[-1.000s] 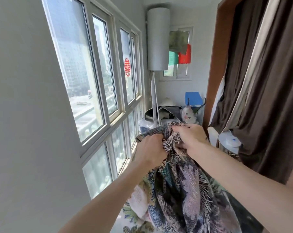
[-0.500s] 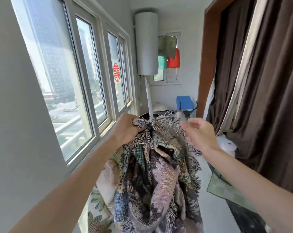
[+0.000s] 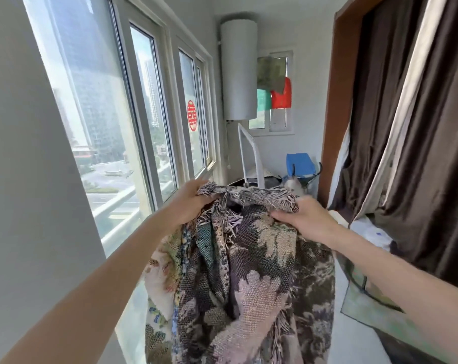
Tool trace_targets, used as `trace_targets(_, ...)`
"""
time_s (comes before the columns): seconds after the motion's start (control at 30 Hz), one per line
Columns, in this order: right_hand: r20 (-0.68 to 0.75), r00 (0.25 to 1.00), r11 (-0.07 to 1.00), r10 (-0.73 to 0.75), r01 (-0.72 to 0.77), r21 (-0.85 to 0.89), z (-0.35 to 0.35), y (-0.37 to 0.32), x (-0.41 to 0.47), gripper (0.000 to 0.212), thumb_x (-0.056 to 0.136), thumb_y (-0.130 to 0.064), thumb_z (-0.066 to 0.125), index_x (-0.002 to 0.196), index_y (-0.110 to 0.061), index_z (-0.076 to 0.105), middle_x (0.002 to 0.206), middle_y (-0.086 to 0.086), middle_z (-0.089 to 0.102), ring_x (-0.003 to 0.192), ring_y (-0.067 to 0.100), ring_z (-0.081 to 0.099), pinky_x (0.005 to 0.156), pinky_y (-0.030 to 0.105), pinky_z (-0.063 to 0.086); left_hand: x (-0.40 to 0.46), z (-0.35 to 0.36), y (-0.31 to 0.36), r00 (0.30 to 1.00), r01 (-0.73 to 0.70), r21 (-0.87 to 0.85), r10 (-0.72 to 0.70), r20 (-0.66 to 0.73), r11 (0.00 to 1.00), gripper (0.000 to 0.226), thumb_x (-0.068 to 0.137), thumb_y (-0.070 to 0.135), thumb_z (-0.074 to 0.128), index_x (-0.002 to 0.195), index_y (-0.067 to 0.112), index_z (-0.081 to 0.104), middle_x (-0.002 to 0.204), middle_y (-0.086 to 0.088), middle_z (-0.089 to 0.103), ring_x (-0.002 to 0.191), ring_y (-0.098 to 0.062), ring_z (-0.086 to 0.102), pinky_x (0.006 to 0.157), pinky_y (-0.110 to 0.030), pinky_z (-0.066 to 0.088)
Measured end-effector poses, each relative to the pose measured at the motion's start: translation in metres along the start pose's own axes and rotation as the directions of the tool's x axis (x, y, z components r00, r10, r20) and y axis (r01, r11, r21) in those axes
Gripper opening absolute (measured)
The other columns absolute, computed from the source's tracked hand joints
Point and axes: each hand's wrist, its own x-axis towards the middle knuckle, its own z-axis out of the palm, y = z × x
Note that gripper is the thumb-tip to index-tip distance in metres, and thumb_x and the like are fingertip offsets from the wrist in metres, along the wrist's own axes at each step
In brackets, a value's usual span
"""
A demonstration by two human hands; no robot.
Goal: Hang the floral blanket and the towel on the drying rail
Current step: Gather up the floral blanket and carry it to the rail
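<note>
Both hands up at chest height, gripping floral blanket (image 3: 248, 279) by fringed top edge. Left hand (image 3: 189, 203) clenched on left corner, right hand (image 3: 308, 219) pinching right end. Edge bunched between hands; rest hangs below, folded, beside window (image 3: 96, 106).

A person's left hand (image 3: 189, 199) and right hand (image 3: 308, 219) each grip the fringed top edge of a woven floral blanket (image 3: 238, 279), holding it up at chest height on a narrow enclosed balcony while the rest of the cloth hangs bunched toward 6 o'clock. A row of windows (image 3: 112, 122) runs along the 9 o'clock side, one pane bearing a red sticker (image 3: 191, 116), while dark brown curtains (image 3: 419, 127) fill the 3 o'clock side. At 12 o'clock, beyond the blanket, a white cylindrical water heater (image 3: 238, 69) hangs on the far wall above a white metal rack (image 3: 248, 153) and a blue box (image 3: 300, 164).
</note>
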Motion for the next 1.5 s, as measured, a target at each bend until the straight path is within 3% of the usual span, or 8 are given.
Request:
trace_targets(0.13,-0.036,0.996,0.996,-0.087,0.088,0.017,-0.03,-0.034,0.039,0.018,0.088,-0.035,0.071,0.093,-0.023,0.058,0.034,-0.012,0.041,0.027,0.003,0.032,0.032,0.009,0.025,0.016,0.0,0.002,0.999,0.017,-0.106,-0.021,-0.04,0.994,0.019,0.098,0.024,0.057,0.102,0.005,0.059,0.056,0.006,0.049,0.039,0.0,0.037,0.04,-0.014,0.035)
trace_targets(0.47,-0.164,0.968,0.936,-0.192,0.13,-0.329,-0.063,-0.075,0.111,0.04,0.078,0.02,0.054,0.057,-0.011,0.041,0.066,0.006,0.051,0.076,0.026,0.059,0.065,0.026,0.043,0.027,0.085,0.07,0.971,-0.15,0.056,0.136,0.195,0.987,0.034,0.079,0.048,0.075,0.068,0.027,0.051,0.047,0.02,0.054,0.035,0.006,0.045,0.039,-0.006,0.033)
trace_targets(0.7,0.029,0.98,0.922,-0.196,0.195,-0.335,-0.137,-0.041,0.119,0.016,0.081,0.007,0.064,0.068,0.0,0.061,0.064,0.01,0.063,0.065,0.029,0.064,0.047,0.015,0.043,0.067,0.054,0.063,0.996,0.091,0.337,-0.079,-0.049,0.937,0.018,0.083,-0.002,0.06,0.071,0.007,0.049,0.069,-0.005,0.051,0.057,-0.017,0.052,0.049,-0.024,0.048)
trace_targets(0.83,0.096,0.988,0.9,-0.124,0.152,-0.408,-0.159,-0.016,0.131,0.035,0.084,0.012,0.061,0.113,0.026,0.05,0.108,0.043,0.06,0.098,0.052,0.062,0.082,0.057,0.052,0.086,0.029,0.098,0.973,0.142,0.59,-0.003,-0.23,0.795,0.019,0.081,0.004,0.064,0.07,0.011,0.049,0.062,0.002,0.052,0.05,-0.007,0.048,0.037,-0.014,0.034)
trace_targets(1.07,0.166,0.983,0.89,-0.081,0.146,-0.432,-0.163,-0.005,0.151,0.052,0.093,-0.007,0.058,0.138,0.007,0.035,0.131,0.03,0.053,0.123,0.04,0.052,0.106,0.045,0.041,0.101,0.018,0.133,0.906,0.129,0.794,0.255,-0.338,0.594,0.032,0.077,0.007,0.072,0.067,0.018,0.043,0.062,0.002,0.055,0.058,-0.008,0.045,0.084,-0.04,0.054)
trace_targets(1.23,0.117,0.981,0.872,-0.154,0.191,-0.45,-0.156,-0.02,0.162,0.041,0.091,0.0,0.055,0.055,-0.013,0.038,0.039,-0.006,0.046,0.048,0.008,0.049,0.059,0.013,0.048,0.117,0.006,0.137,0.925,0.055,0.715,0.233,-0.299,0.697,0.022,0.084,0.001,0.064,0.104,0.01,0.066,0.087,0.002,0.066,0.085,-0.018,0.063,0.086,-0.036,0.053)
trace_targets(1.37,0.047,0.959,0.86,-0.28,0.272,-0.431,-0.153,-0.034,0.182,0.034,0.091,-0.011,0.063,0.065,-0.015,0.042,0.067,0.002,0.047,0.065,0.017,0.05,0.079,0.037,0.052,0.133,-0.009,0.128,0.938,0.052,0.4,0.093,-0.335,0.915,0.029,0.094,-0.009,0.047,0.121,-0.003,0.057,0.079,0.002,0.053,0.061,-0.009,0.049,0.044,-0.008,0.04)
trace_targets(1.5,0.212,0.92,0.796,-0.331,0.393,-0.461,-0.159,-0.05,0.193,0.043,0.094,-0.015,0.06,0.055,-0.006,0.044,0.054,0.005,0.043,0.046,0.012,0.042,0.058,0.033,0.04,0.158,-0.03,0.125,0.866,0.069,0.416,0.152,-0.477,0.907,0.032,0.099,-0.002,0.045,0.127,-0.014,0.054,0.071,0.007,0.038,0.062,0.001,0.032,0.062,-0.009,0.045)
